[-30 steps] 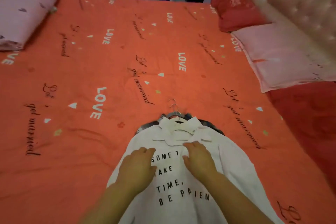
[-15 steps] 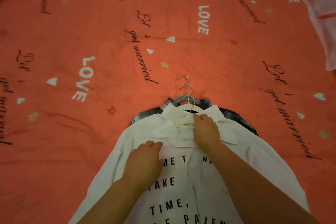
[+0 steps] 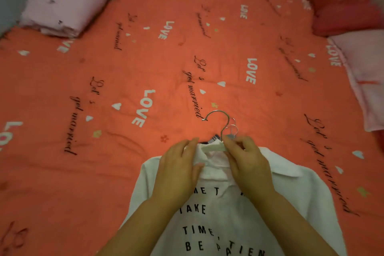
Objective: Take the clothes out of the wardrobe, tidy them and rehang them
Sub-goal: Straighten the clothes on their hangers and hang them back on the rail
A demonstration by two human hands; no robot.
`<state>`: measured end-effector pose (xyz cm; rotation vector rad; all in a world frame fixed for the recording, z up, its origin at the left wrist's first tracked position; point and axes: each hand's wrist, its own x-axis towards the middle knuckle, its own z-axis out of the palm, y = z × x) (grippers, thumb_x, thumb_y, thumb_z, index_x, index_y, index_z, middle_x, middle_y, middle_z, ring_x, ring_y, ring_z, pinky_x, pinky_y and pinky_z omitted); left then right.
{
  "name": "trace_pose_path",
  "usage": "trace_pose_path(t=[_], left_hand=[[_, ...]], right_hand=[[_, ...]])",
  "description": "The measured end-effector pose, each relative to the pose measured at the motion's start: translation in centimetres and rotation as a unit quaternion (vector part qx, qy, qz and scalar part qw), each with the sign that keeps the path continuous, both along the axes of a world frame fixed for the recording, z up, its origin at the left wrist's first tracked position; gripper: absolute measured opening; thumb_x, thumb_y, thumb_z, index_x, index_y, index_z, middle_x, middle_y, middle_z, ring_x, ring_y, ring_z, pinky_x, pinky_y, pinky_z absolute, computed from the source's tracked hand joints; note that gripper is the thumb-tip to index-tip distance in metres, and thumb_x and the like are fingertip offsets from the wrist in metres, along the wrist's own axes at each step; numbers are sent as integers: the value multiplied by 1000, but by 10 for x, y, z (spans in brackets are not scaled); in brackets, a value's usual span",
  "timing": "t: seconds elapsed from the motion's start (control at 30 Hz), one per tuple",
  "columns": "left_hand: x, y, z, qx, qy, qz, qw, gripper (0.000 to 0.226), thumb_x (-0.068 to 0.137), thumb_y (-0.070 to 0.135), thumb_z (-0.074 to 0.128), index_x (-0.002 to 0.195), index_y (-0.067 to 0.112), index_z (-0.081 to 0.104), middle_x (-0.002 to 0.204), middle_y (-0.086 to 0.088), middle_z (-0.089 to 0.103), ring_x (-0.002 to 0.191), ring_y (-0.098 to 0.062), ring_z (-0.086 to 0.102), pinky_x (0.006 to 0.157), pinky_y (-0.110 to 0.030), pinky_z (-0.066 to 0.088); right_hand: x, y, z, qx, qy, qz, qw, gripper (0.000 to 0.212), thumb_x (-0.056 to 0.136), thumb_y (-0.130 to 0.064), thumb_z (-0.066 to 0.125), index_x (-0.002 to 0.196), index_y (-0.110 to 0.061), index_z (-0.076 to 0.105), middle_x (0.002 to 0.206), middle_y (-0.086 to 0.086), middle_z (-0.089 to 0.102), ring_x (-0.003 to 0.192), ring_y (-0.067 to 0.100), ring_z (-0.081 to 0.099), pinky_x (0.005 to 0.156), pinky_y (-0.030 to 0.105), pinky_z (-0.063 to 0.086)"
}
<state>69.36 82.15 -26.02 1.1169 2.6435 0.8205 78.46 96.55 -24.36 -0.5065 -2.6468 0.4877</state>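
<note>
A white shirt with black lettering lies flat on the orange bedspread, collar pointing away from me. A pale hanger with a metal hook sits inside the collar. My right hand pinches the hanger at the base of its hook. My left hand grips the left side of the collar. A checked garment on other hangers peeks out from under the shirt's neck; most of it is hidden.
A folded pink quilt lies at the far left corner of the bed. A red pillow and a pink pillow sit along the right side. Dark furniture stands beyond the far edge.
Both hands moved up from the shirt's chest to the collar. My right hand took hold of the hanger and lifted its hook clear of the other hooks.
</note>
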Motion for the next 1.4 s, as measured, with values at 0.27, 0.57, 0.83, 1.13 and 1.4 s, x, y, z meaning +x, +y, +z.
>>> trace_pose_path(t=[0.27,0.57,0.83,1.13,1.4], left_hand=[[13,-185,132,146,106,116,977,46,90,22,58,135,21,47,113,0,58,103,-24,53,95,-38,36],[31,-543,244,180,269,329,887,39,86,23,55,125,15,58,105,-5,63,91,-27,60,81,-39,41],[108,-842,307,76,377,502,775,39,93,30,53,130,18,52,117,-3,58,104,-24,54,92,-37,37],[204,-1065,334,-79,448,641,618,45,77,23,73,120,17,62,95,-3,65,80,-22,64,71,-40,52],[262,-1224,352,-205,428,739,478,40,66,28,73,106,24,71,77,3,66,63,-16,65,52,-35,54]], right_hand=[[-14,-192,159,55,111,152,981,52,61,7,81,110,-9,70,80,9,61,59,22,58,39,24,43],[-51,-527,279,113,256,351,893,54,61,0,85,111,-12,70,77,11,61,52,21,53,39,22,37],[-49,-818,333,104,351,511,777,39,69,-15,82,107,-15,71,66,4,63,46,20,53,33,28,43],[-24,-1092,346,-29,371,648,664,43,62,-13,87,102,-21,73,63,0,61,44,21,55,31,29,37],[-3,-1312,361,-82,311,788,525,48,58,-17,89,102,-26,72,61,-4,56,43,16,54,31,24,33]])
